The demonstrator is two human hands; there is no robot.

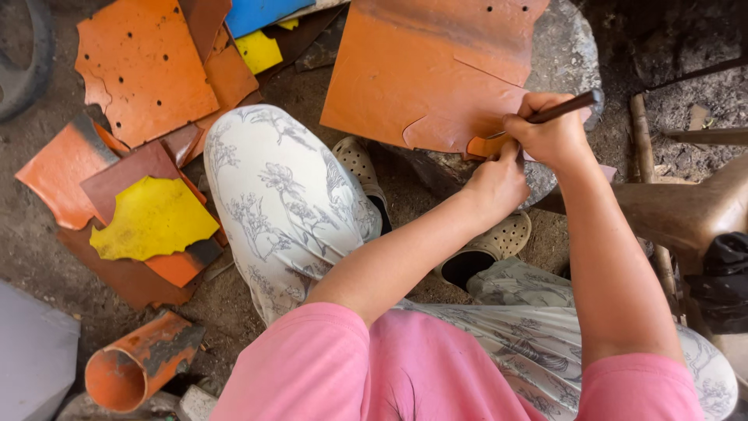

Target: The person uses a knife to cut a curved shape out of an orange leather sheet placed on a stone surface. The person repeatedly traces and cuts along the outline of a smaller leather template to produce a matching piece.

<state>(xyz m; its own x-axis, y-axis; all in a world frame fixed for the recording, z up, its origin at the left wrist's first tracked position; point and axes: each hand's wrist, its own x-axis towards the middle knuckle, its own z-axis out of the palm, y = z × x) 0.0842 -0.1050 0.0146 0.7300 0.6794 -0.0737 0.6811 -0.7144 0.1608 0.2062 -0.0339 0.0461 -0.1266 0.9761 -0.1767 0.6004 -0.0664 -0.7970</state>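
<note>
A large orange leather sheet (405, 70) lies over a grey stone block (565, 54) in front of my knees. My right hand (549, 129) grips a dark slim tool (565, 107) whose handle points up to the right, its tip hidden against the sheet's lower edge. My left hand (495, 183) sits just below it, thumb and fingers pinching a small orange strip (485, 146) of the leather at that edge.
Orange, brown, yellow and blue leather scraps (152, 218) are piled on the dirt floor at left. An orange pipe piece (136, 362) lies at lower left. A brown wooden stool (686, 210) and sticks stand at right. My feet in beige clogs (491, 245) rest below the stone.
</note>
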